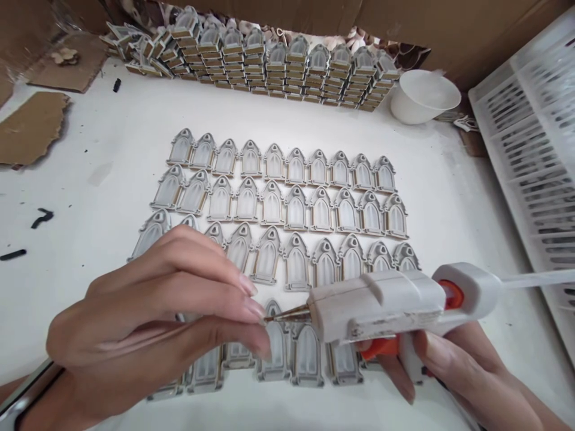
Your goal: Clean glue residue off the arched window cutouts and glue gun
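Bowl (424, 96) looks empty; right hand (458, 371) grips glue gun (390, 302), left hand (166, 323) pinches something unseen.

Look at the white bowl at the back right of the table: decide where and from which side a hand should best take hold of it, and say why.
The white bowl stands upright with its mouth open upward, clear of the stacked arched pieces to its left. Probably best: pinch the near rim from above, thumb inside. That edge is exposed, while cardboard crowds the far side.
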{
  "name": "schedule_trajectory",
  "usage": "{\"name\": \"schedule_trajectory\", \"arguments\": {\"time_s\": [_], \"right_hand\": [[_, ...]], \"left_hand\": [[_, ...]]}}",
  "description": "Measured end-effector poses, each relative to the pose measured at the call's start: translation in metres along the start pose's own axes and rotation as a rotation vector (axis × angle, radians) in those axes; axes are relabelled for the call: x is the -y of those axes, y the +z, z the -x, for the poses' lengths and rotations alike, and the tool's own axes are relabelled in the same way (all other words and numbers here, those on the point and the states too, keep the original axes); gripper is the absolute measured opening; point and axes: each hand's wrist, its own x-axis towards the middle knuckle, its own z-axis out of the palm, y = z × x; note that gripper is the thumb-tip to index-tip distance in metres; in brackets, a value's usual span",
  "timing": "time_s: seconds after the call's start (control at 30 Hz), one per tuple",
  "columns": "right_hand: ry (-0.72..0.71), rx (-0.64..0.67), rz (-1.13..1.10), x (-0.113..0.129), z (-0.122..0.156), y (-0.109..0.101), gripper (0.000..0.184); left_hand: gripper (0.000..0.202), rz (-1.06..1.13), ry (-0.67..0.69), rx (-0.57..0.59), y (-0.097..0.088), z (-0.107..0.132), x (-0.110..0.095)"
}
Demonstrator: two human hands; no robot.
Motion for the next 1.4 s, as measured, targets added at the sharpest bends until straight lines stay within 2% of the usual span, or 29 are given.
{"name": "schedule_trajectory", "arguments": {"time_s": [0.2,0.37,0.53,0.67,0.73,0.83,0.93,1.07,1.17,1.4], "right_hand": [[0.059,-0.014,-0.029,0.0,0.002,0.0,0.056],[0.043,-0.018,-0.035,-0.003,0.003,-0.001,0.049],[0.109,0.0,-0.052,-0.005,0.002,-0.004,0.056],[0.087,0.046,-0.06,0.002,-0.001,0.001,0.055],[0.165,-0.084,-0.046,0.01,-0.002,0.007,0.061],[0.24,-0.161,-0.003,0.02,-0.002,0.013,0.069],[0.172,-0.106,0.001,0.018,-0.002,0.01,0.064],[0.047,-0.018,0.016,0.009,-0.004,0.002,0.057],[0.018,0.02,0.036,0.007,-0.007,-0.001,0.059],[-0.005,0.076,-0.005,-0.006,-0.001,-0.007,0.053]], "left_hand": [[0.025,-0.005,0.0,0.014,0.0,0.001,0.0],[0.024,-0.008,-0.013,0.007,0.001,0.001,0.0],[0.022,-0.01,-0.01,0.002,0.002,-0.002,0.0],[0.022,-0.017,-0.022,0.007,0.001,0.0,-0.001],[0.024,-0.015,-0.024,0.017,0.0,0.001,-0.001],[0.022,-0.004,-0.021,0.018,0.001,0.0,-0.001],[0.02,0.006,-0.019,-0.007,0.004,0.0,-0.001],[0.031,-0.007,-0.022,-0.02,0.004,0.002,-0.001],[0.034,-0.014,0.015,-0.022,0.003,0.003,0.001],[0.027,-0.043,0.083,0.03,0.001,-0.002,0.001]]}}
